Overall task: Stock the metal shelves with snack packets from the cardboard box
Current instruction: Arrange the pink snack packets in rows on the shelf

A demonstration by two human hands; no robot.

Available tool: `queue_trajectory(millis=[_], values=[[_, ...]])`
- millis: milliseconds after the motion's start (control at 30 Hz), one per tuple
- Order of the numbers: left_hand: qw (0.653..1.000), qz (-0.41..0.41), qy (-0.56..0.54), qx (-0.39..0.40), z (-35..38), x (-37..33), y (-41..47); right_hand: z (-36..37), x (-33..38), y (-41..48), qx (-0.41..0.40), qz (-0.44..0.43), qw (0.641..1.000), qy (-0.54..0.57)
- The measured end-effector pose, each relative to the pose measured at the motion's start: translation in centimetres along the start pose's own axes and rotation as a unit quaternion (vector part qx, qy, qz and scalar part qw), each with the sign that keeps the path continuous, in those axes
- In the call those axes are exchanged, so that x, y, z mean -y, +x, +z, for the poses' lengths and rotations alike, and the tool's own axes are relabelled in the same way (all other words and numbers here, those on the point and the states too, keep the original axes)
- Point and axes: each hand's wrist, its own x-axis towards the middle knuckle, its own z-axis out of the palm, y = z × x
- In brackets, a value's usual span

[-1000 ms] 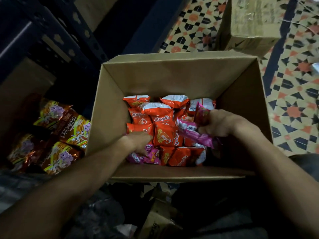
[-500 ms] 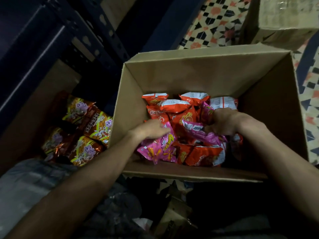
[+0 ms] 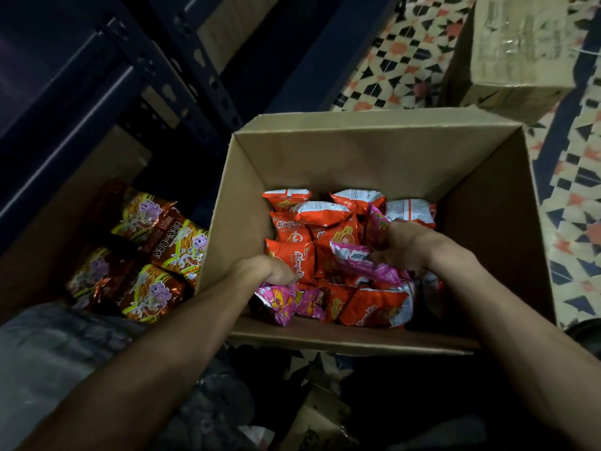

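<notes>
Covering the room, patterned floor tiles (image 3: 403, 60) run beside dark metal shelves (image 3: 182, 92). The open cardboard box (image 3: 357, 157) holds orange snack packets (image 3: 325, 216). Left hand (image 3: 266, 270) grips a pink packet (image 3: 279, 301); right hand (image 3: 406, 245) clutches a second pink packet (image 3: 361, 260), fingertips hidden.

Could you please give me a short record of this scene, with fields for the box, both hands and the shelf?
box: open cardboard box, partly filled with orange packets and pink ones
left hand: grips the near pink packet at the box's near-left corner
right hand: pinches the middle pink packet, atop the orange ones
shelf: brown packets lie on the low metal shelf, left of the box
beyond: closed carton on tiled floor
</notes>
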Motion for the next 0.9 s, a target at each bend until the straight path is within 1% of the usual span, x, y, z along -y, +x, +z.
queue_trajectory(millis=[67, 133, 233, 300, 333, 467, 567, 733, 833, 900], values=[[0.999, -0.003, -0.04, -0.031, 0.1, 0.0, -1.0, 0.2, -0.1, -0.1, -0.016, -0.007, 1.0, 0.01], [0.993, 0.02, -0.089, -0.078, 0.1, 0.2, -2.5, 0.1, 0.1, -0.5, -0.037, -0.018, 0.999, 0.028], [0.967, 0.071, -0.148, -0.197, 0.1, 0.8, -4.6, -0.2, 0.6, -1.3, -0.062, -0.041, 0.996, 0.053], [0.933, 0.088, -0.198, -0.287, 0.5, 1.1, -6.5, -0.4, 1.1, -2.0, -0.084, -0.06, 0.992, 0.073], [0.92, 0.093, -0.207, -0.318, 0.6, 1.3, -7.3, -0.4, 1.2, -2.3, -0.093, -0.068, 0.99, 0.087], [0.865, 0.135, -0.259, -0.409, 1.7, 2.3, -12.0, -1.7, 2.8, -4.1, -0.152, -0.111, 0.974, 0.128], [0.823, 0.17, -0.307, -0.447, 2.7, 3.2, -14.4, -3.4, 3.9, -5.5, -0.176, -0.135, 0.963, 0.15], [0.711, 0.256, -0.374, -0.538, 3.9, 5.3, -19.3, -7.0, 7.0, -8.7, -0.227, -0.21, 0.937, 0.16], [0.657, 0.282, -0.392, -0.579, 4.3, 6.4, -23.3, -9.1, 9.8, -10.5, -0.25, -0.259, 0.916, 0.177], [0.632, 0.295, -0.394, -0.598, 4.3, 7.2, -26.0, -10.5, 11.6, -11.6, -0.274, -0.286, 0.9, 0.18]])
